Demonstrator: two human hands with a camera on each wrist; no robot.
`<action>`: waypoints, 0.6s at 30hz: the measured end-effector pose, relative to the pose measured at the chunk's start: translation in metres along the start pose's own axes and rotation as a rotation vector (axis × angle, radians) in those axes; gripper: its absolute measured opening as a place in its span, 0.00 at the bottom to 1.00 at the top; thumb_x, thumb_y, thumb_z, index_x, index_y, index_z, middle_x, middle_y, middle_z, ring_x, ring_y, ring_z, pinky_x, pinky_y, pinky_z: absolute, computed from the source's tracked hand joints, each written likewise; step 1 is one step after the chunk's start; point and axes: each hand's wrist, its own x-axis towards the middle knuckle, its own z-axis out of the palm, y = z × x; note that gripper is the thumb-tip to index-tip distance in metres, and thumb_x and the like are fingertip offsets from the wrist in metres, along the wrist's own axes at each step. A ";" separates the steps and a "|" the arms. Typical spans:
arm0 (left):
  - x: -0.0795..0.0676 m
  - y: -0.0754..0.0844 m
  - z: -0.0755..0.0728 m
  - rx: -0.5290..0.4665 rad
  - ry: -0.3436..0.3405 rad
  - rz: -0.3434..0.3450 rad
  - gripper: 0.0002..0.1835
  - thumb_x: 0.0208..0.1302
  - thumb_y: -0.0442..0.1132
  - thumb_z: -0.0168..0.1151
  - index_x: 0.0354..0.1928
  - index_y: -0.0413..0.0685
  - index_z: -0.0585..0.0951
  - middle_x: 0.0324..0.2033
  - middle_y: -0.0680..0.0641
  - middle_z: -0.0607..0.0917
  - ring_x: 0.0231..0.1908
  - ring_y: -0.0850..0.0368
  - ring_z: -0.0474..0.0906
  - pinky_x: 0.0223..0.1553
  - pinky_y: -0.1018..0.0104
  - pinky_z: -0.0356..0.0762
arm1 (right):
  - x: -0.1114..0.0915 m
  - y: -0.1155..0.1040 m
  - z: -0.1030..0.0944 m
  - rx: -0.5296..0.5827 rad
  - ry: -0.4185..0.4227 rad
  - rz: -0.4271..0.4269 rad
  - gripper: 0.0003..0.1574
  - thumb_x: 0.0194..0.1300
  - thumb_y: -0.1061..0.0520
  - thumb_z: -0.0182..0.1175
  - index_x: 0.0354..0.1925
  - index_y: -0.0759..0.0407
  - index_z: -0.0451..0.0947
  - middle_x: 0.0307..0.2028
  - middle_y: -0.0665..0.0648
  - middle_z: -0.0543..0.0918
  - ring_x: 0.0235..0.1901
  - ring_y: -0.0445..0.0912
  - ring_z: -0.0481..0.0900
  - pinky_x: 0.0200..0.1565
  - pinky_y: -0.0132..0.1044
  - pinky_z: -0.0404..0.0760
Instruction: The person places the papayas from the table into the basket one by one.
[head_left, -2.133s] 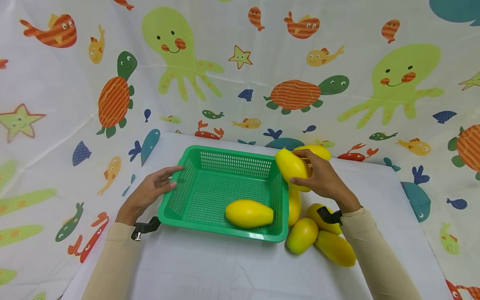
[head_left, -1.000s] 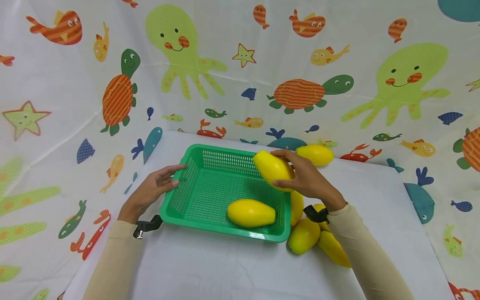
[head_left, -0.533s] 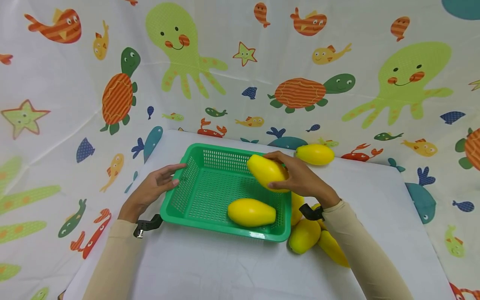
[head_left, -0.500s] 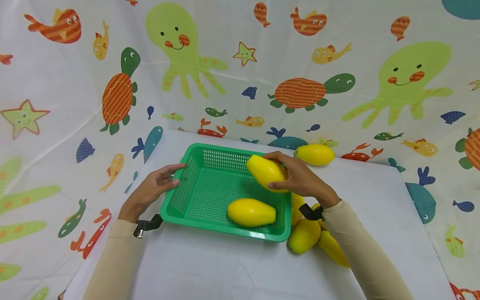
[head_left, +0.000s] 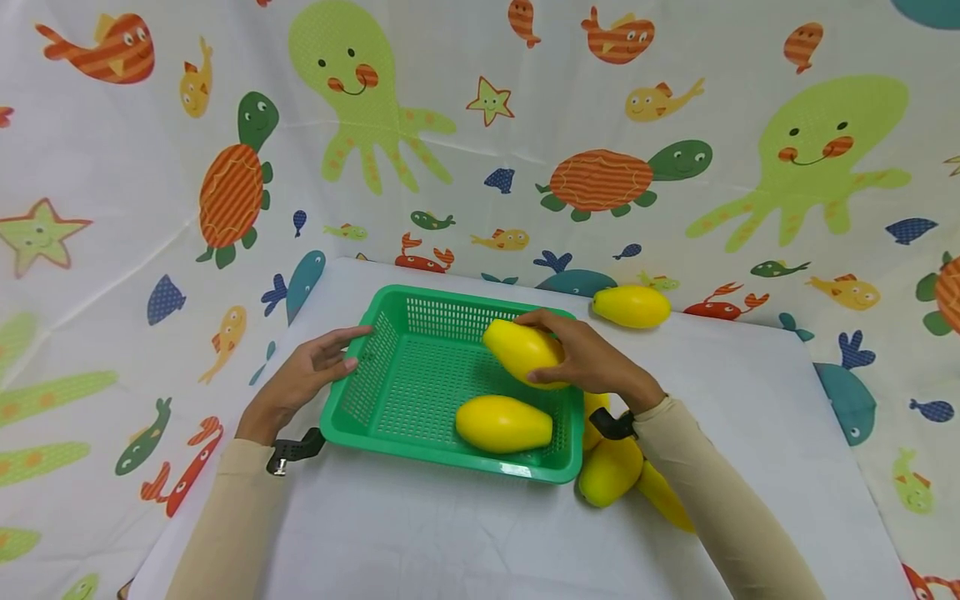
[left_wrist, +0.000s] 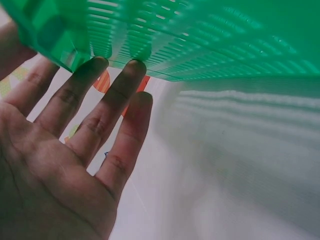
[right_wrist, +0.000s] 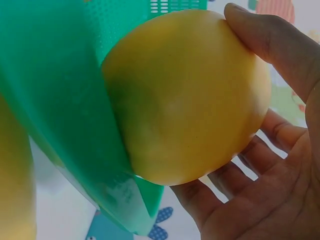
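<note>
My right hand (head_left: 581, 354) holds a yellow papaya (head_left: 521, 350) tilted over the right part of a green plastic basket (head_left: 431, 457). In the right wrist view, thumb and fingers spread round the papaya (right_wrist: 190, 95), which overlaps the basket's rim (right_wrist: 75, 100). A second papaya (head_left: 502, 425) lies on its side in the basket's front right corner. My left hand (head_left: 303, 375) is at the basket's left side, thumb and index fingertip right at the rim. Its fingers look nearly straight in the left wrist view, with tips against the slotted wall (left_wrist: 150, 30).
Several more yellow fruits, one a greenish-yellow one (head_left: 611, 472), lie right of the basket, partly behind the right forearm. Another yellow papaya (head_left: 632, 307) lies at the back right. A curtain (head_left: 465, 150) printed with sea animals rises behind the white table (head_left: 420, 533).
My right hand has carried the papaya leftward from beyond the basket's right rim to over its inside, and slightly lower. The left hand stays at the basket's left side.
</note>
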 end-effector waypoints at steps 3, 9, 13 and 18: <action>0.000 0.001 0.000 0.002 -0.001 -0.002 0.28 0.71 0.45 0.60 0.71 0.68 0.69 0.73 0.54 0.66 0.72 0.45 0.64 0.69 0.38 0.64 | 0.003 0.002 0.002 0.002 -0.013 -0.002 0.46 0.59 0.51 0.73 0.70 0.46 0.63 0.65 0.45 0.73 0.56 0.44 0.74 0.58 0.44 0.78; 0.000 0.001 0.001 0.008 0.000 -0.006 0.28 0.71 0.45 0.60 0.71 0.68 0.68 0.74 0.55 0.65 0.73 0.44 0.62 0.70 0.37 0.62 | 0.007 0.003 0.008 0.011 -0.051 0.000 0.45 0.57 0.54 0.74 0.69 0.48 0.66 0.65 0.46 0.74 0.56 0.46 0.73 0.63 0.47 0.76; 0.001 0.001 0.001 0.005 -0.004 -0.005 0.28 0.72 0.44 0.59 0.71 0.68 0.68 0.73 0.56 0.65 0.73 0.46 0.63 0.69 0.43 0.66 | 0.008 0.002 0.011 0.017 -0.082 0.022 0.45 0.57 0.55 0.74 0.69 0.46 0.66 0.64 0.46 0.74 0.55 0.46 0.73 0.62 0.47 0.76; 0.001 0.001 0.001 -0.006 -0.006 0.008 0.28 0.72 0.43 0.59 0.71 0.67 0.68 0.73 0.56 0.66 0.72 0.48 0.65 0.63 0.68 0.72 | 0.008 0.002 0.013 -0.020 -0.106 0.033 0.46 0.57 0.53 0.74 0.69 0.44 0.65 0.64 0.44 0.73 0.55 0.45 0.72 0.62 0.45 0.76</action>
